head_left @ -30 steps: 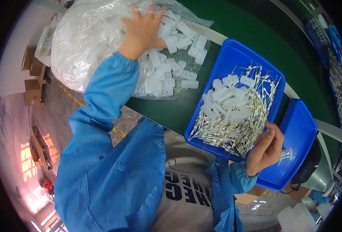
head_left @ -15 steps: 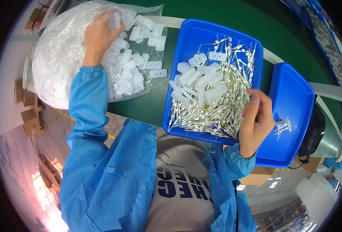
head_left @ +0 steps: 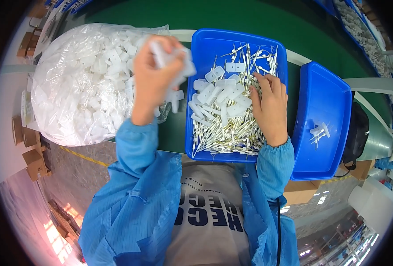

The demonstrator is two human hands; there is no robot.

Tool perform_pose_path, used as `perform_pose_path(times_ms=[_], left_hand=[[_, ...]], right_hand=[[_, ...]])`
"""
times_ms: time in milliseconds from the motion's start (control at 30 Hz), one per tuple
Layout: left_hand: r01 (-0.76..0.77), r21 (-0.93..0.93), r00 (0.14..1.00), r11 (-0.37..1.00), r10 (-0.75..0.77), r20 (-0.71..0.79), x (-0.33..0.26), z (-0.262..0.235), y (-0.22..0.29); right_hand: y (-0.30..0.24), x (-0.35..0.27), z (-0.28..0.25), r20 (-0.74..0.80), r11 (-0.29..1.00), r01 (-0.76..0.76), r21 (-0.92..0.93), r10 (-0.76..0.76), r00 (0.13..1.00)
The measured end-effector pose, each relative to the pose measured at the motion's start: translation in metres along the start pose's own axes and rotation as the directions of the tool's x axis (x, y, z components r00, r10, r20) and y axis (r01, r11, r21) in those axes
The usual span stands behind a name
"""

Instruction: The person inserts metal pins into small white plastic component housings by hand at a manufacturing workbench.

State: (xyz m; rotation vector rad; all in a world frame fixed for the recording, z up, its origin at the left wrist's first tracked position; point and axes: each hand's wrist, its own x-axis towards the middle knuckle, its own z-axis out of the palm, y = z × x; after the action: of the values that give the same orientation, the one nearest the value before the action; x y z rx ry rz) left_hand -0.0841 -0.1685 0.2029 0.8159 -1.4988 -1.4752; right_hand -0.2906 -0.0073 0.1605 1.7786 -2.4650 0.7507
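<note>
My left hand (head_left: 152, 82), blurred by motion, grips a handful of white plastic pieces (head_left: 186, 70) between the bag and the blue tray. Left of it bulges a large clear plastic bag (head_left: 54, 106) full of the same flat, two-holed pieces. The blue tray (head_left: 193, 95) in the middle holds a heap of thin white-and-metal parts with wire ends (head_left: 232, 139), with several white plastic pieces (head_left: 235, 109) on top. Over the right side of that heap is my right hand (head_left: 272, 104), thumb and fingers apart, fingertips at the thin parts. Nothing shows in its grasp.
A second blue tray (head_left: 327, 150) stands at the right with a few small parts (head_left: 320, 131) in it. Beyond it sits a black object (head_left: 360, 133). The green tabletop (head_left: 249, 15) stretches behind the trays. Cardboard boxes (head_left: 34, 164) are on the left.
My left hand has come out of the bag and moved right toward the tray with white pieces. My right hand has moved up and inward over the thin parts.
</note>
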Motion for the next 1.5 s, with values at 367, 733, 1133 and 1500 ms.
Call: perform_pose_path(times_ms=[367,733,1133,1500], left_hand=[[-0.610,0.492,0.790,0.621,0.431,0.435,-0.006,0.058,-0.003],[-0.326,0.399,0.884,0.857,0.126,0.451,-0.022,-0.017,0.021],[-0.447,0.855,0.865,0.262,-0.115,0.488,-0.078,-0.046,0.004],[-0.016,0.730,0.995,0.684,-0.064,0.082,-0.055,-0.033,-0.007]], right_hand=[[0.009,0.003,-0.003,-0.018,1.000,-0.018,0.022,0.018,1.000],[0.000,-0.014,-0.021,0.011,0.967,-0.057,0.249,0.056,0.998],[0.012,-0.021,-0.020,0.006,0.973,-0.033,0.230,0.033,0.999],[0.019,-0.019,-0.026,0.050,0.952,-0.009,0.306,-0.007,0.999]])
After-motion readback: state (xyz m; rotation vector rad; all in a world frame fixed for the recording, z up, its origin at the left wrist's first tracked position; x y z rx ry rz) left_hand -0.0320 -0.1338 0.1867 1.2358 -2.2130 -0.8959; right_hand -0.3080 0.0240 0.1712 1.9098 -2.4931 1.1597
